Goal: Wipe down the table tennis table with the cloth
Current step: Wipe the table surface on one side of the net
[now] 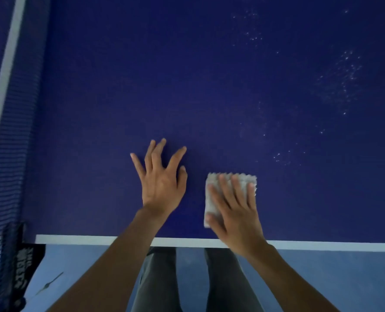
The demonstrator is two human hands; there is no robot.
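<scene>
Wiping near edge, specks ahead

Your right hand point(234, 206) presses the folded cloth point(211, 199) flat, fingers straight, near the table point(187, 86) edge. Left hand point(161, 176) rests spread, holding nothing. Mid-wipe; next, push toward the white specks point(342, 79) up right.

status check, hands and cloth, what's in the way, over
Right hand flat on cloth, near front edge. Left hand open, spread on table. White specks unwiped far right; nothing blocking.
</scene>
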